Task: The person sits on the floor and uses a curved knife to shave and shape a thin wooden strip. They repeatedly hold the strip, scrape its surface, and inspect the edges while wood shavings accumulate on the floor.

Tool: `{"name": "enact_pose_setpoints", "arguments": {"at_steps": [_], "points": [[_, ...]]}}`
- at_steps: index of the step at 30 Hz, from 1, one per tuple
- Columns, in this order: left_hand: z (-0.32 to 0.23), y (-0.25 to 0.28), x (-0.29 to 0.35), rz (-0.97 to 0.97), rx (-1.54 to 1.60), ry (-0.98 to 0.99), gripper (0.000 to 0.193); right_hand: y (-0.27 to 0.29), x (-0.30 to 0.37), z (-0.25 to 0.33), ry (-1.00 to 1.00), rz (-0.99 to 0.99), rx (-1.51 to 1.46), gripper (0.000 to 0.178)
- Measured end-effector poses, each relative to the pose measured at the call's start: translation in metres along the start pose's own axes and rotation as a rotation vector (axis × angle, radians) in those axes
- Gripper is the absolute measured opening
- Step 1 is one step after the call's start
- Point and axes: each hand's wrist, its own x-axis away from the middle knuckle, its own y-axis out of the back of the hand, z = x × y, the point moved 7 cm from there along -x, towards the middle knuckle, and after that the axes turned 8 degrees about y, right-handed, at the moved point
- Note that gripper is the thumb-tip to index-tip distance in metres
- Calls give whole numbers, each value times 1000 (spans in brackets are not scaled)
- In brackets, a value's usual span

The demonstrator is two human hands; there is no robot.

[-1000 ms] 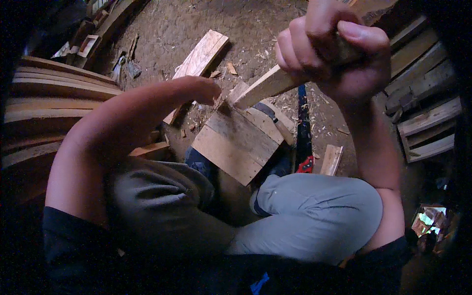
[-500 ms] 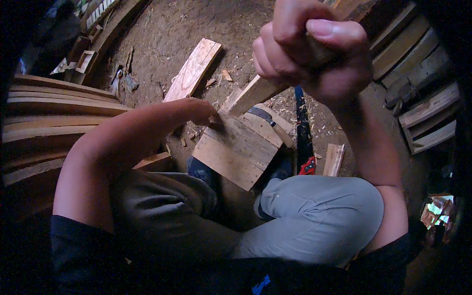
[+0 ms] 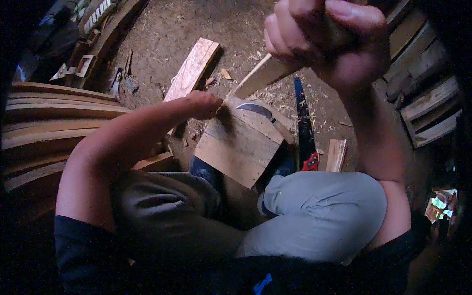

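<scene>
Wood strip (image 3: 269, 77), pale and narrow, slants above the far edge of a planked wooden block (image 3: 238, 150), its long axis running from upper right to lower left and its low end pointing toward the left hand (image 3: 209, 104). Its upper end lies inside the right hand (image 3: 327, 44), whose fingers are clamped round it, while the left fingers are curled just beside the low end, though I cannot tell whether they grip anything. Farther out, a curved blade (image 3: 254, 108) lies on the block, and a red-handled saw (image 3: 303, 118) on the dirt floor (image 3: 172, 24).
</scene>
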Motion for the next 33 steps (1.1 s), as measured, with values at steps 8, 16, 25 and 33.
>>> {"name": "enact_pose_setpoints", "arguments": {"at_steps": [8,16,25,33], "points": [[-7,10,5,50,-36,-9,27,4,5,-4,-23,34,43,29],[-5,0,-4,12,-30,-56,26,4,4,-12,-57,63,77,29],[-1,11,3,-15,16,-31,24,5,-3,-10,-26,80,63,29],[12,50,-12,-224,514,-244,28,52,-1,76,133,42,81,31]]}}
